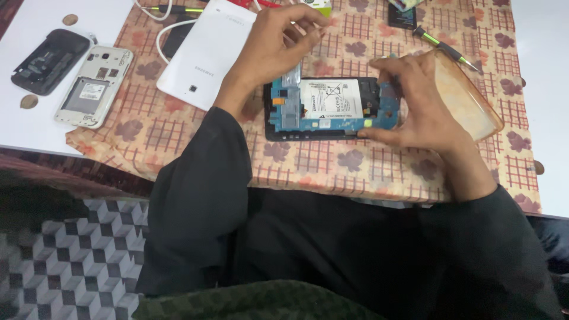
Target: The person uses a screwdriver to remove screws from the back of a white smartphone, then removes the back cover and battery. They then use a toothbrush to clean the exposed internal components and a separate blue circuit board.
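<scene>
Landmark: the open phone (323, 109), mid-cloth, blue board and white battery facing up. Far left of it lay a black back cover (44, 59) and a stripped phone frame (95, 86), probably parked clear of the work. Nearer left, a white tablet (204, 53) face down. Left hand (269, 50) hovered above the phone's left end, fingers pinched on a thin strip. Right hand (418, 104) curled over its right end, pressing it steady. Clear case (474, 98) behind that hand.

White tablet (207, 50), screwdriver (444, 47), clear case (474, 101), coins (28, 101)
</scene>
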